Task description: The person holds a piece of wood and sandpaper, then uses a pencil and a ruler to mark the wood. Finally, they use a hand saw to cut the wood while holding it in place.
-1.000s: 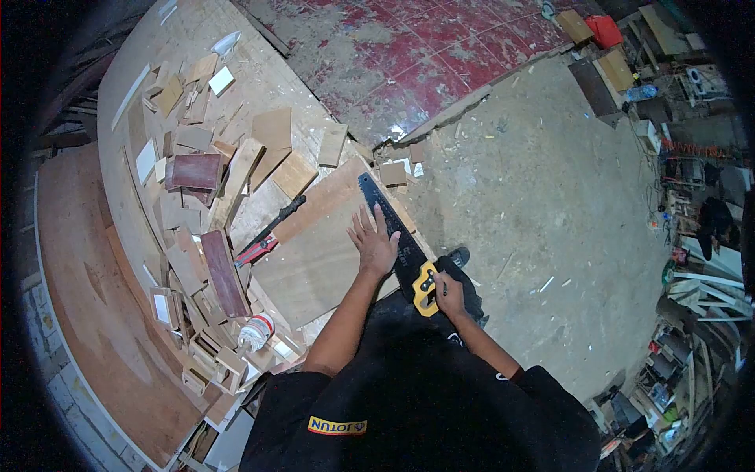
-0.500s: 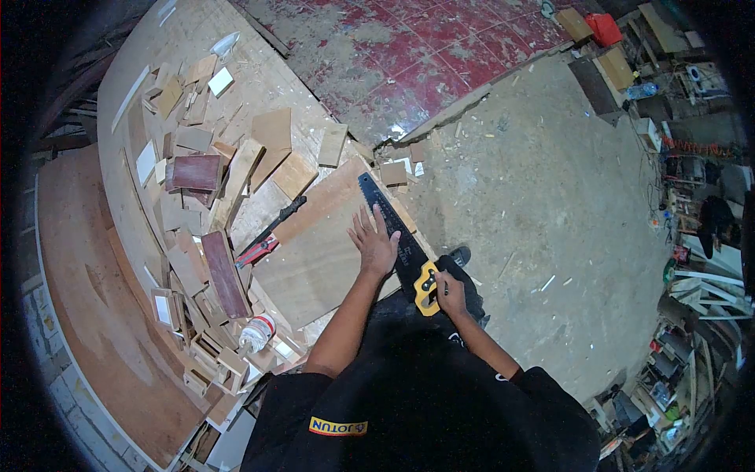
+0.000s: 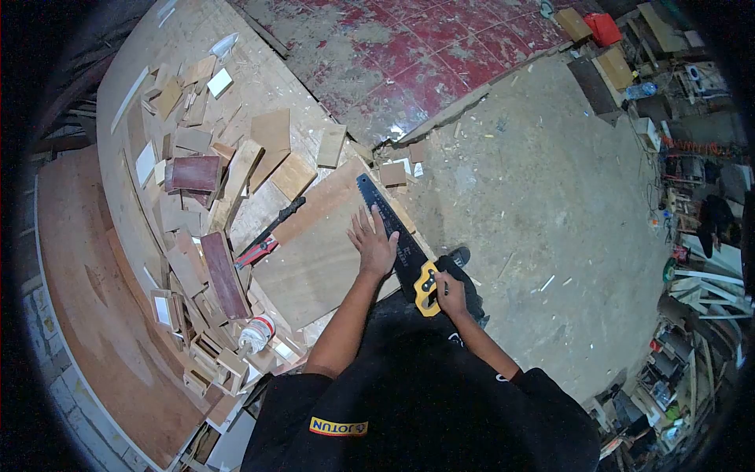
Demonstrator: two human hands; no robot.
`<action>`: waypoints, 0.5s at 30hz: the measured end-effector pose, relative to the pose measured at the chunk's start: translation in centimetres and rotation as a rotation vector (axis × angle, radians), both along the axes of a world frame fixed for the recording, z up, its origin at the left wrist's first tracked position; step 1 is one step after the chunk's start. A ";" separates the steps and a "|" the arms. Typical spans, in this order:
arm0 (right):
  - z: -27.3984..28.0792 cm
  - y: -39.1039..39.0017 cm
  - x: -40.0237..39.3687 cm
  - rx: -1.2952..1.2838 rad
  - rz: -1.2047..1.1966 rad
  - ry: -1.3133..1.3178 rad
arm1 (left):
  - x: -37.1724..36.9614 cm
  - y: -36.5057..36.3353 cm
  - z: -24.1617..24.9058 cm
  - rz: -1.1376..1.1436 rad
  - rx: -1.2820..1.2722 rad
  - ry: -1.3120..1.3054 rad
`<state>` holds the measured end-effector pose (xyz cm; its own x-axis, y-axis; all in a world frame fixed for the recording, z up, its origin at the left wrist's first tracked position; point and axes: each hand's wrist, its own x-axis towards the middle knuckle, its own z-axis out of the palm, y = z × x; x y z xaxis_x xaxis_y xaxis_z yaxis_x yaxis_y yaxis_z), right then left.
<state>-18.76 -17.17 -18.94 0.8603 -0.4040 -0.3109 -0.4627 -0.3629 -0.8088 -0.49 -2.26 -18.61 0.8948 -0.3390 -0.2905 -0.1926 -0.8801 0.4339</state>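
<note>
My right hand [image 3: 450,294] is wrapped round the yellow handle of a hand saw [image 3: 397,236]. The dark blade reaches away from me along the right edge of a plywood board [image 3: 314,256], its toothed side turned to the left. Spread out, my left hand [image 3: 375,242] lies on the board beside the blade, with the fingertips close to or touching the saw. To the left of the board are pliers with red handles [image 3: 258,250] and a black slim tool [image 3: 285,218], whose kind I cannot make out.
Wood offcuts [image 3: 197,173] cover the worktop's left side. A white container with a red band [image 3: 258,332] stands near my left arm. Right of the bench is a concrete floor [image 3: 550,204], with red tiles [image 3: 425,55] beyond it. Scrap and tools line the far right.
The saw's tip has shifted very slightly. Both hands stay nearly where they were.
</note>
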 end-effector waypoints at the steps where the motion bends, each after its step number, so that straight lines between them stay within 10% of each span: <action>1: 0.3 0.0 0.1 0.014 -0.001 0.066 | 0.0 0.0 0.0 -0.002 0.007 -0.002; 15: 1.7 -0.1 0.8 0.039 0.002 0.137 | -0.1 0.0 -0.3 0.016 -0.003 -0.030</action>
<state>-17.92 -17.29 -17.20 0.8095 -0.3882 -0.4404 -0.5689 -0.3334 -0.7518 -0.64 -2.26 -18.93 0.9085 -0.3252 -0.2625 -0.1913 -0.8820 0.4306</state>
